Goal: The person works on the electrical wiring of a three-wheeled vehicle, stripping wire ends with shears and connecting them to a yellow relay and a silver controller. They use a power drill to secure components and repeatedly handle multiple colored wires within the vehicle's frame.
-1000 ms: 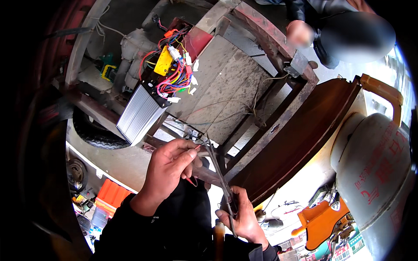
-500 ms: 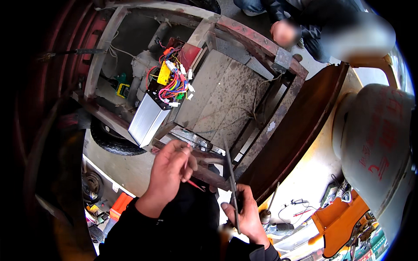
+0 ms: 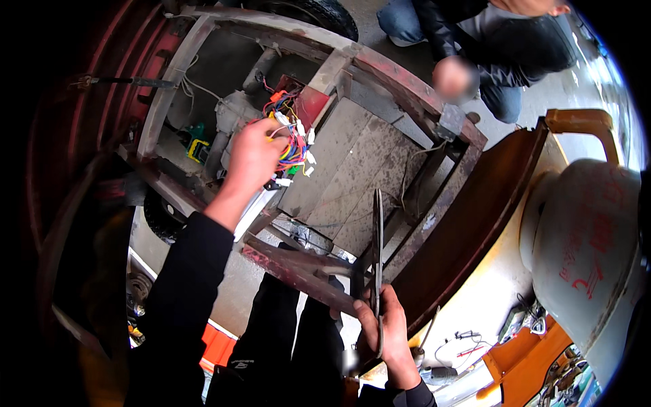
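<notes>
My left hand (image 3: pixel 254 154) reaches into a bundle of coloured wires with white plugs (image 3: pixel 293 152), its fingers curled on the wires and its fingertips partly hidden. The bundle lies on a ribbed silver metal box (image 3: pixel 255 211), mostly hidden by my arm, on the vehicle frame (image 3: pixel 319 93). My right hand (image 3: pixel 386 336) grips long metal scissors (image 3: pixel 378 244), pointed up over the frame's lower right part. A grey floor board (image 3: pixel 332 163) sits inside the frame, with thin loose wires across it.
A crouched person (image 3: pixel 495 61) is at the upper right. A rusty panel (image 3: pixel 485 203) and grey cylinder (image 3: pixel 576 237) stand to my right. A tyre (image 3: pixel 157 218) is under the frame, an orange box (image 3: pixel 217 342) below, an orange panel (image 3: pixel 519 356) at lower right.
My left hand has moved up from beside the scissors into the wire bundle. The scissors are still in my right hand, now more upright. The other person's head has shifted upward.
</notes>
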The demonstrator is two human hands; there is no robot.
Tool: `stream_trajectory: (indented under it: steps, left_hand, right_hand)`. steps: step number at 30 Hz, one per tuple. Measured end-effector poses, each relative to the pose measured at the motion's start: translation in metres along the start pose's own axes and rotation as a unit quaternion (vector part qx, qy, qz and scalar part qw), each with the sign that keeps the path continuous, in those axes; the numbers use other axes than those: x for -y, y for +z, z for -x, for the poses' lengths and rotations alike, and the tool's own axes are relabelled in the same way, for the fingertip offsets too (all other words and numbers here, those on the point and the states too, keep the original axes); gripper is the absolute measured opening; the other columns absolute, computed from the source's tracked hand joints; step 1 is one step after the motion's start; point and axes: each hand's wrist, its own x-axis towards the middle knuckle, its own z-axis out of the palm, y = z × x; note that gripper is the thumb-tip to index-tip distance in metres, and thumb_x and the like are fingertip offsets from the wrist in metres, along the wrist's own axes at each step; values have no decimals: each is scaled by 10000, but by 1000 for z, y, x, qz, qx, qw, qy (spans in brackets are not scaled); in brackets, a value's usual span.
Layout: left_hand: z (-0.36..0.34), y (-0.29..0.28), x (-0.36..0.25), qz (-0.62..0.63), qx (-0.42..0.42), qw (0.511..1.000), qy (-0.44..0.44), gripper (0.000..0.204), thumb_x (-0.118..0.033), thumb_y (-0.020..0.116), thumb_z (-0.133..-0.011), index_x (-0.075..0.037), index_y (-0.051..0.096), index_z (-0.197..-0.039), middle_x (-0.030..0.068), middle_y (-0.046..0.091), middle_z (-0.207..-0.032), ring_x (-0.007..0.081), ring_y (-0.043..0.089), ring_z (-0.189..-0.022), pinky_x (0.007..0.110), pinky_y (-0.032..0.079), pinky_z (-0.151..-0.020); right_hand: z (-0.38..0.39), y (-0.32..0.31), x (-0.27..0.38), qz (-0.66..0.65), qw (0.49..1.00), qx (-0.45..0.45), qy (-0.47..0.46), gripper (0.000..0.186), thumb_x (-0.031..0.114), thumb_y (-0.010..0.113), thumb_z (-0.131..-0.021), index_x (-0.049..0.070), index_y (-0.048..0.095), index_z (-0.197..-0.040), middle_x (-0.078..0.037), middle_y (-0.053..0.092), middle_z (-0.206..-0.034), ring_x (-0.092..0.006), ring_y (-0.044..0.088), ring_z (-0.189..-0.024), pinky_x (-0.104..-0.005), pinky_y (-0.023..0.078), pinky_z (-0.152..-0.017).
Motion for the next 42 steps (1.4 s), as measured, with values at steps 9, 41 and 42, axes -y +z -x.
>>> stream_trajectory:
  steps: [9, 41, 42]
  left_hand:
    - [-2, 26, 25, 43, -55, 996, -56, 281, -111, 734, -837, 24, 651, -1069, 150, 721, -898, 238, 706, -804, 343, 537, -750]
    - [46, 9, 44, 338, 126, 926, -110, 128, -49, 679, -913, 20, 692, -1020, -19, 569, -746, 7, 416, -610, 212, 338, -524]
    - [46, 10, 43, 335, 126, 930, -88, 124, -49, 685, -908, 19, 695, -1011, -17, 574, -762, 10, 415, -608, 214, 338, -525]
  right_hand:
    - [-34, 21, -2, -46, 996, -24, 70, 201, 124, 664, -935, 34, 498, -1003, 22, 509, -685, -43, 454, -532, -209, 358, -461]
    - [-100, 63, 0, -79, 997, -16, 22, 401, 103, 677, -926, 21, 429, -1231, -27, 491, -914, -98, 529, -766, -245, 476, -665]
    - [-87, 60, 0, -148, 987, 17, 66, 418, 134, 683, -930, 22, 429, -1243, -23, 486, -904, -107, 518, -806, -251, 463, -709]
